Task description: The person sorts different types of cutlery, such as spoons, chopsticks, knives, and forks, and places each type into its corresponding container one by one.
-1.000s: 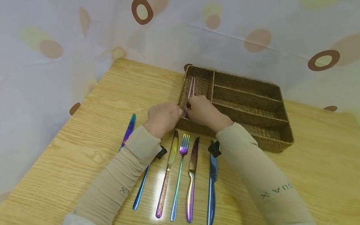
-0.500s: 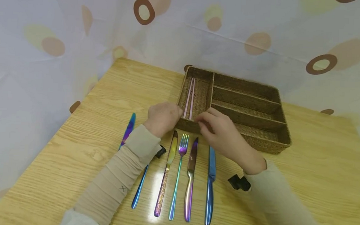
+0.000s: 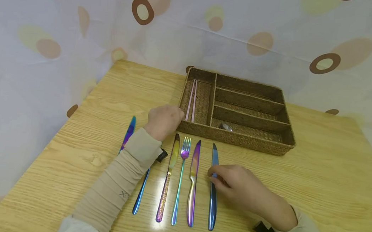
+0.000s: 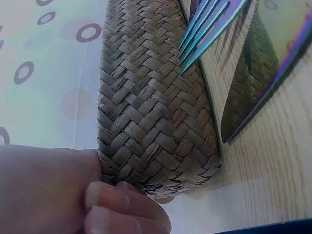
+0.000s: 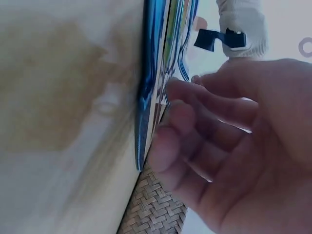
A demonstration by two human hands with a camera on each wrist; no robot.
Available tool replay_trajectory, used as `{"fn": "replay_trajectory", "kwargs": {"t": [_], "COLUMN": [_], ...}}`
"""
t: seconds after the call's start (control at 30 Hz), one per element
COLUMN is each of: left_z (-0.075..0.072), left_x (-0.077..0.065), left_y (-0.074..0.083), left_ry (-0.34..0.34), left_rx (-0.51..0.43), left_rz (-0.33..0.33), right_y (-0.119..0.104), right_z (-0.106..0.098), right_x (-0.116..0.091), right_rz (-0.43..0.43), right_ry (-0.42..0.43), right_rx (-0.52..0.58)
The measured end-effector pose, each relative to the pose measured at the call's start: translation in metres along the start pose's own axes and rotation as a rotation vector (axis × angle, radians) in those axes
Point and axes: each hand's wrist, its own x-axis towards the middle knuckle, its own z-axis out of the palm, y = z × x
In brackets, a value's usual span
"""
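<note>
In the head view, my left hand (image 3: 164, 121) grips the front left corner of a woven cutlery tray (image 3: 245, 142); its fingertips curl round that corner in the left wrist view. My right hand (image 3: 237, 183) hovers at a blue table knife (image 3: 212, 206), with thumb and fingers loosely bent over the blade. In the right wrist view a gap shows between those fingers and the knife. Two pink chopsticks (image 3: 194, 102) lie in the tray's left compartment. A shiny spoon-like end (image 3: 225, 127) shows in the front right compartment, partly hidden by the wall.
Left of the blue knife lie a purple knife (image 3: 193, 180), a rainbow fork (image 3: 181, 176) and a gold-bladed knife (image 3: 169, 175). Under my left sleeve, a blue handle (image 3: 140, 196) and a purple-blue blade (image 3: 129, 132) are partly covered. A patterned cloth (image 3: 230, 23) hangs behind the table.
My right hand has left the chopsticks, which stay in the tray, and moved down and right to the blue knife. The front right compartment's spoon-like end is now uncovered. My left hand keeps its place.
</note>
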Motion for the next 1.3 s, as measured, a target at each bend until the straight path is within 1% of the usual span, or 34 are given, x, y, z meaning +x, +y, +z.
{"fn": "replay_trajectory", "kwargs": {"t": [0.07, 0.13, 0.23, 0.3, 0.47, 0.6, 0.67, 0.83, 0.93, 1.1, 1.3], "left_z": [0.0, 0.0, 0.0, 0.0, 0.001, 0.001, 0.001, 0.001, 0.002, 0.003, 0.002], "left_x": [0.0, 0.0, 0.0, -0.001, 0.0, 0.0, 0.001, 0.001, 0.001, 0.002, 0.001], "left_y": [0.0, -0.001, -0.001, -0.002, -0.002, -0.002, -0.002, 0.0, 0.0, 0.001, 0.001], "left_ry": [-0.004, -0.005, 0.005, 0.011, 0.006, 0.007, 0.006, 0.004, 0.01, 0.02, 0.02], "left_rx": [-0.008, -0.007, -0.004, 0.01, -0.002, -0.018, -0.021, -0.014, -0.002, 0.013, 0.005], "left_rz": [-0.005, -0.006, -0.015, -0.016, -0.016, -0.018, -0.018, -0.011, -0.011, -0.01, -0.01], "right_y": [0.0, -0.001, -0.001, -0.001, -0.003, -0.005, -0.007, -0.009, -0.01, -0.01, -0.009], "right_z": [0.002, 0.005, 0.009, 0.012, 0.017, 0.019, 0.02, 0.024, 0.025, 0.027, 0.027], "right_x": [-0.006, -0.01, -0.013, -0.014, -0.013, -0.012, -0.011, -0.013, -0.014, -0.017, -0.021], "right_rz": [0.005, 0.0, -0.002, -0.007, -0.024, 0.011, 0.021, 0.016, 0.033, 0.069, 0.101], "right_ry": [-0.061, -0.102, -0.128, -0.117, -0.071, -0.045, -0.026, 0.013, 0.027, 0.064, 0.093], "right_rx": [0.014, 0.034, 0.079, 0.091, 0.098, 0.101, 0.083, 0.021, -0.006, -0.037, -0.047]}}
